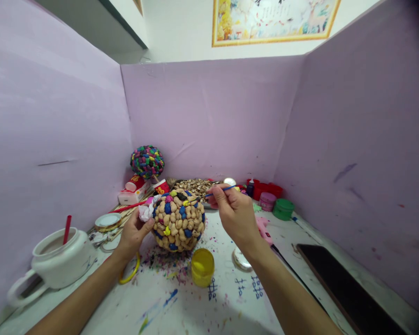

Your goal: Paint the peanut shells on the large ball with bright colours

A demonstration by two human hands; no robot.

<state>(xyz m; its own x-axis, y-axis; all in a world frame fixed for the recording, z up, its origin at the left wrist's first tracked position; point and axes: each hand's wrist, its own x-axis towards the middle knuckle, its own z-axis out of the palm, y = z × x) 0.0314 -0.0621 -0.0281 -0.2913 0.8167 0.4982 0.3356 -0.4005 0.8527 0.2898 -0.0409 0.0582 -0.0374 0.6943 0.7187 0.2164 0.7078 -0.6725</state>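
Note:
A round ball covered in peanut shells sits on the table, most shells bare tan, others painted blue, yellow, pink or black. My left hand grips its left side, thumb against the shells, with a crumpled white tissue at the fingertips. In my right hand a thin blue-handled paintbrush is pinched, its tip at the ball's upper right. Below the ball stands a jar of yellow paint, open at the top.
A white mug with a red stick stands left, near a yellow ring. Behind are a multicoloured ball and heaped shells. To the right are a green jar, pink glue gun and dark flat panel.

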